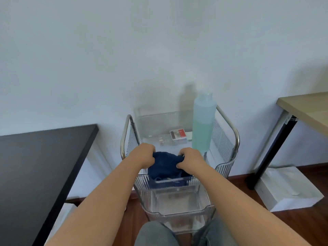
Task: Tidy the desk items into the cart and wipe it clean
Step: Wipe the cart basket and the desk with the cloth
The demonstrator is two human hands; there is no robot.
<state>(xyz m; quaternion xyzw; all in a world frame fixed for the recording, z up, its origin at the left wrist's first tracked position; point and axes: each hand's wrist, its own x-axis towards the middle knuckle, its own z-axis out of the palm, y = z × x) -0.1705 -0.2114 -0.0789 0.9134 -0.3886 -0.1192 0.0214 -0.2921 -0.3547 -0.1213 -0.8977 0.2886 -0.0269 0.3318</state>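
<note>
Cloth: a dark blue cloth (pixel 166 164) is bunched in the near half of the cart's top tray, partly draped over the tray's near wall.
Left hand: the left hand (pixel 144 155) has its fingers curled closed on the cloth's left edge.
Right hand: the right hand (pixel 190 158) has its fingers curled closed on the cloth's right edge, thumb tucked under.
Step in hand: judged to be either taking the cloth up for wiping or stowing it; the frame alone cannot tell which.
Technique: keep both grips on opposite edges so the cloth moves as one piece. Move it straight up or down, clear of the tray's ribbed wall. Keep the right forearm off the bottle, which stands just beside it.
Top tray: the cart (pixel 225 139) is clear ribbed plastic with metal handle rails. Its top tray holds the cloth, a tall bottle (pixel 203 125) of pale green liquid at the far right, a small red-and-white box (pixel 178 134), and small clear items beside it, too blurred to identify.
Lower trays: the lower tray (pixel 177 201) appears empty through the clear plastic; the lowest level is unclear.
Surroundings: black desk (pixel 40 157) to the left, wooden desk (pixel 308 109) to the right; neither shows loose items in view.
</note>
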